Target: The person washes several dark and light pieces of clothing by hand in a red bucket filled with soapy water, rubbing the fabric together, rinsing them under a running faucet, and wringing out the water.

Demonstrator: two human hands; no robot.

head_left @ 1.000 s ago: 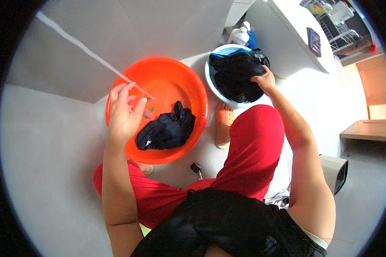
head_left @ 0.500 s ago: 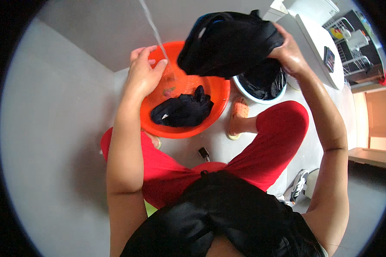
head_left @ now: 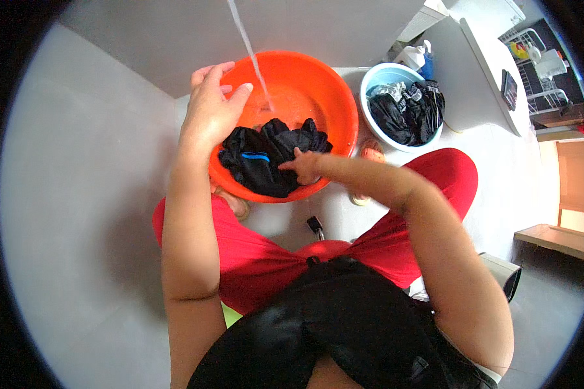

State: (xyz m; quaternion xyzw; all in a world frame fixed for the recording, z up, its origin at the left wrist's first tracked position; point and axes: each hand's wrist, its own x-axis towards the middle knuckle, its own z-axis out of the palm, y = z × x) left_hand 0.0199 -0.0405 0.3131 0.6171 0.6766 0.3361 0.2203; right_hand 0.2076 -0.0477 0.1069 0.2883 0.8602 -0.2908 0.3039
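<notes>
My left hand [head_left: 215, 104] hovers over the left rim of the orange basin [head_left: 344, 117], fingers apart and holding nothing. To its right, a stream of water [head_left: 252, 55] falls into the basin. Black wet garments [head_left: 253, 168], one with a short blue strip, lie heaped in the basin's near half. On the right side of that heap rests my right hand [head_left: 303, 166], its thumb and forefinger spread on the cloth. Its other fingers are partly hidden, but I see no grip on the fabric.
A pale blue tub [head_left: 403, 149] holding black clothes stands right of the basin, with a white bottle [head_left: 412, 57] behind it. A phone [head_left: 509, 89] lies on the white counter [head_left: 483, 74]. My slippered foot [head_left: 372, 150] is beside the tub. A grey wall [head_left: 104, 162] runs along the left.
My right hand has come down leftward from over the tub, and the black garment it held now lies in the basin with the other one. My left hand has hardly moved.
</notes>
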